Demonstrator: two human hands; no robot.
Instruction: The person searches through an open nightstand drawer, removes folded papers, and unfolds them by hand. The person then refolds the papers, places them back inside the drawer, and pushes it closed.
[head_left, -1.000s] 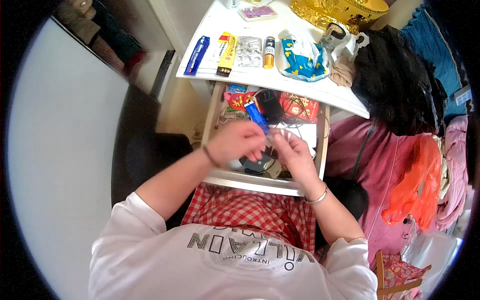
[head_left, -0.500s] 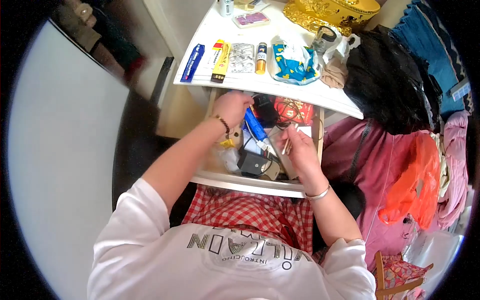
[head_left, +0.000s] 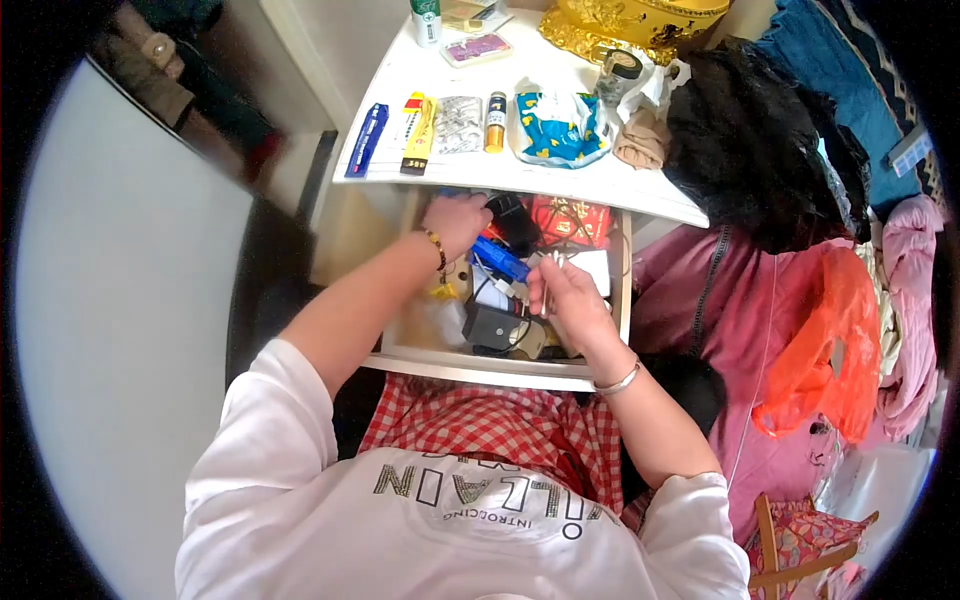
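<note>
Both hands are inside a pulled-out drawer (head_left: pixel 410 330). My left hand (head_left: pixel 458 222) is at its back left, fingers curled beside a black item (head_left: pixel 512 222); what they grip, if anything, is hidden. Around the middle of the drawer my right hand (head_left: pixel 572 300) has its fingers closed in a pinch, and I cannot make out what is in them. A long blue packet (head_left: pixel 498 258) lies between the hands, its end near my right fingertips. Red packets (head_left: pixel 572 218) with dark cables over them lie at the back right. Nearer me is a dark grey case (head_left: pixel 492 328).
On the white tabletop (head_left: pixel 470 85) above the drawer lie a blue box (head_left: pixel 367 140), a yellow box (head_left: pixel 418 135), a small bottle (head_left: pixel 495 122) and a blue tissue pack (head_left: pixel 562 128). A gold container (head_left: pixel 640 28) stands behind. Clothes and an orange bag (head_left: pixel 825 345) are heaped at right.
My right hand has shifted a little left, toward the blue packet, which now lies flatter. The left hand stays at the drawer's back left. The whole view has moved slightly.
</note>
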